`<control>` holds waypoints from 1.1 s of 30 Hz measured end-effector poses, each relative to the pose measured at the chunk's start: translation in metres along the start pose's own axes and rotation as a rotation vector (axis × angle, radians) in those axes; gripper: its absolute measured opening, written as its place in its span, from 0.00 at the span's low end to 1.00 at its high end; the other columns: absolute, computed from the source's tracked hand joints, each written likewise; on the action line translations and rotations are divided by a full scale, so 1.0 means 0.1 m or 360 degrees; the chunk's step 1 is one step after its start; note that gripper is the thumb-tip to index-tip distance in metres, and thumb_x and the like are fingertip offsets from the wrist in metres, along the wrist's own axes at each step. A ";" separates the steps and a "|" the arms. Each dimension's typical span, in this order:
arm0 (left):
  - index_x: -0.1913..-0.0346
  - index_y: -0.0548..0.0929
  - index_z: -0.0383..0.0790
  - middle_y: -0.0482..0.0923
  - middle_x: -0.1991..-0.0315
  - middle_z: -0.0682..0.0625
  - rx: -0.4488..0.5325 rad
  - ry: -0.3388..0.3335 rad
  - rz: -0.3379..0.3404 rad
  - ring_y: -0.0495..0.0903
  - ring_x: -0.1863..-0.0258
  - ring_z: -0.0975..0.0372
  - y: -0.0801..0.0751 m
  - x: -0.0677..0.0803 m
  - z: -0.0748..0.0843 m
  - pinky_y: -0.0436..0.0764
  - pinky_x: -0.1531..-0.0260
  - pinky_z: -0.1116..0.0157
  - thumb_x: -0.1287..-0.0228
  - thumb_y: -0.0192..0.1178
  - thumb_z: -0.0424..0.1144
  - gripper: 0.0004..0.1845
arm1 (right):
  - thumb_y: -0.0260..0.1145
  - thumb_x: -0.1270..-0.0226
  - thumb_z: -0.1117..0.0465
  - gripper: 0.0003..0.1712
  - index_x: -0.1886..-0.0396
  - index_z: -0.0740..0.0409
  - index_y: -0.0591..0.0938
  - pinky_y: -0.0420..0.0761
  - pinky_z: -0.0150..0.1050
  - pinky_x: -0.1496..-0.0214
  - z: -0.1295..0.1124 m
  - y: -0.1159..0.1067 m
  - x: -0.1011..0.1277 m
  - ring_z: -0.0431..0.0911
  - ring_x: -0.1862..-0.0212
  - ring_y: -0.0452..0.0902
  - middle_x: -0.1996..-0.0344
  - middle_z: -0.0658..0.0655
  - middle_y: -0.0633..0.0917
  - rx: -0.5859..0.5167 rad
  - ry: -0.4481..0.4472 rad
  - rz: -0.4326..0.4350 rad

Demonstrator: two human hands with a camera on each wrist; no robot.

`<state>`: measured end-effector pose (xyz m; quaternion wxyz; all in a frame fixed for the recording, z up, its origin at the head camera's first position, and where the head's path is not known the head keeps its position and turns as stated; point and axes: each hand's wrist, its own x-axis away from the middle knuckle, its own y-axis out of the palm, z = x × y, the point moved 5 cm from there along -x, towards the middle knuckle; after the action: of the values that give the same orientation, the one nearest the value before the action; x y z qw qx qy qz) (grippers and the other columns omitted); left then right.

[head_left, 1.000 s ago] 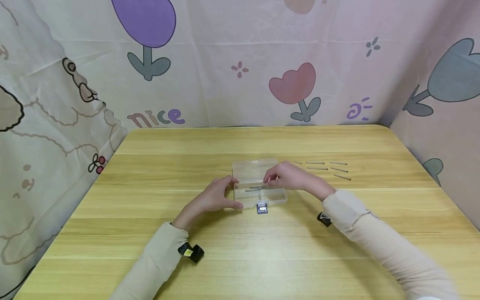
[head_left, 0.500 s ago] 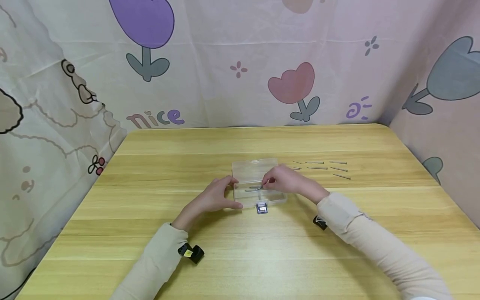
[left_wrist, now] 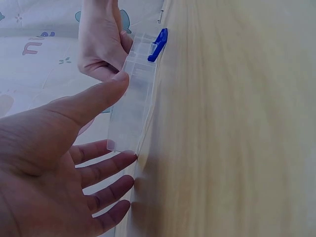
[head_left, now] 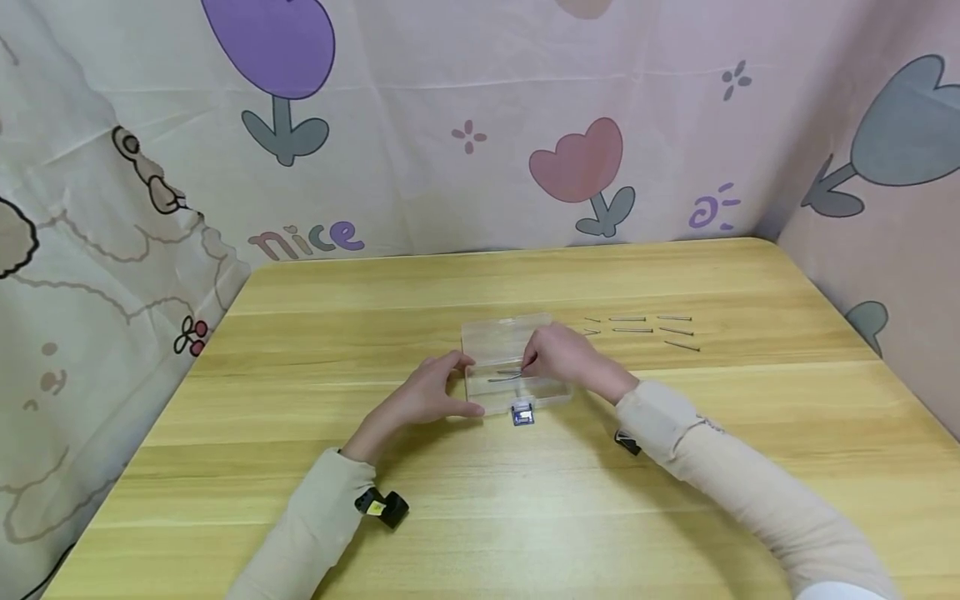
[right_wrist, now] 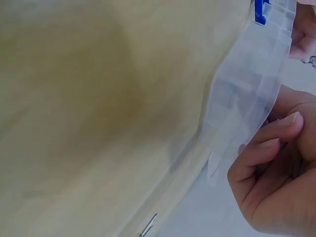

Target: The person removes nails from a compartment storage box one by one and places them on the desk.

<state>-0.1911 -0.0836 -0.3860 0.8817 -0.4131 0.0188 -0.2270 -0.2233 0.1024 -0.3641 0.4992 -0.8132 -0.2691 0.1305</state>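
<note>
A clear plastic box (head_left: 491,402) stands on the table with its lid (head_left: 491,342) laid back and its blue latch (left_wrist: 159,45) at the front. My left hand (head_left: 431,392) holds the box by its left end, thumb against the front wall and fingertips at the rear corner and end. A couple of thin metal nails (head_left: 502,380) lie in the rear compartment. Over them, my right hand (head_left: 566,358) reaches in from the right with curled fingers and pinches at the nails' right ends. Its fingertips (right_wrist: 291,121) show close to the box wall; the pinched end is hidden.
Several loose nails (head_left: 632,330) lie in short rows on the wooden table (head_left: 480,517), behind and right of the box. A patterned cloth (head_left: 420,183) hangs along the table's back edge and both sides. Small black cameras (head_left: 382,507) sit at the wrists.
My right hand has shifted slightly left, its fingertips coming down onto the nail ends, and its forearm has swung left. The left hand and the box stay put.
</note>
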 end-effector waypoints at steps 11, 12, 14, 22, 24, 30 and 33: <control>0.40 0.72 0.38 0.74 0.45 0.45 0.0011 0.0017 0.0002 0.68 0.42 0.49 0.00 0.01 0.00 0.65 0.41 0.47 0.52 0.76 0.49 0.38 | 0.72 0.42 0.64 0.02 0.72 0.56 0.90 0.80 0.35 0.65 0.01 0.02 -0.01 0.40 0.70 0.82 0.69 0.52 0.88 -0.0017 -0.0023 0.0028; 0.40 0.72 0.38 0.74 0.45 0.45 0.0009 0.0016 0.0004 0.68 0.42 0.49 0.00 0.00 0.00 0.65 0.41 0.47 0.52 0.76 0.49 0.38 | 0.72 0.42 0.64 0.02 0.72 0.56 0.89 0.80 0.34 0.65 0.02 0.02 0.00 0.40 0.70 0.81 0.70 0.52 0.88 -0.0036 -0.0030 0.0024; 0.40 0.72 0.38 0.74 0.45 0.45 0.0010 0.0009 0.0006 0.68 0.42 0.49 0.00 0.00 -0.01 0.65 0.41 0.47 0.52 0.76 0.49 0.38 | 0.72 0.42 0.64 0.02 0.71 0.57 0.89 0.79 0.34 0.65 0.02 0.01 0.00 0.39 0.71 0.81 0.70 0.52 0.88 -0.0081 -0.0034 0.0015; 0.40 0.72 0.39 0.74 0.44 0.45 0.0002 -0.0018 0.0001 0.68 0.43 0.50 0.00 0.00 -0.01 0.66 0.42 0.48 0.53 0.76 0.51 0.39 | 0.71 0.40 0.64 0.03 0.68 0.57 0.89 0.76 0.33 0.72 0.06 0.01 0.02 0.38 0.82 0.74 0.72 0.50 0.87 -0.0208 -0.0045 -0.0007; 0.40 0.72 0.39 0.74 0.44 0.45 0.0003 -0.0016 -0.0002 0.68 0.43 0.50 0.00 0.00 -0.01 0.66 0.42 0.48 0.53 0.76 0.51 0.39 | 0.70 0.39 0.64 0.03 0.67 0.58 0.89 0.76 0.34 0.75 0.07 0.00 0.03 0.39 0.84 0.73 0.73 0.49 0.86 -0.0235 -0.0083 -0.0013; 0.40 0.72 0.38 0.74 0.44 0.45 0.0008 0.0003 0.0000 0.68 0.42 0.50 0.00 0.00 -0.01 0.66 0.41 0.48 0.53 0.76 0.50 0.38 | 0.66 0.35 0.65 0.05 0.64 0.61 0.86 0.76 0.34 0.78 0.07 -0.04 0.05 0.40 0.84 0.73 0.76 0.50 0.84 -0.0308 -0.0254 -0.0040; 0.40 0.72 0.38 0.74 0.44 0.44 0.0005 0.0006 0.0001 0.68 0.42 0.49 0.00 0.00 -0.01 0.65 0.40 0.48 0.52 0.76 0.50 0.39 | 0.63 0.32 0.65 0.06 0.62 0.61 0.86 0.77 0.35 0.74 0.08 -0.07 0.07 0.42 0.83 0.74 0.74 0.51 0.84 -0.0330 -0.0296 -0.0059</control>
<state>-0.1915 -0.0848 -0.3866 0.8825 -0.4111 0.0202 -0.2275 -0.2232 0.1147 -0.3612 0.3878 -0.8397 -0.3413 0.1674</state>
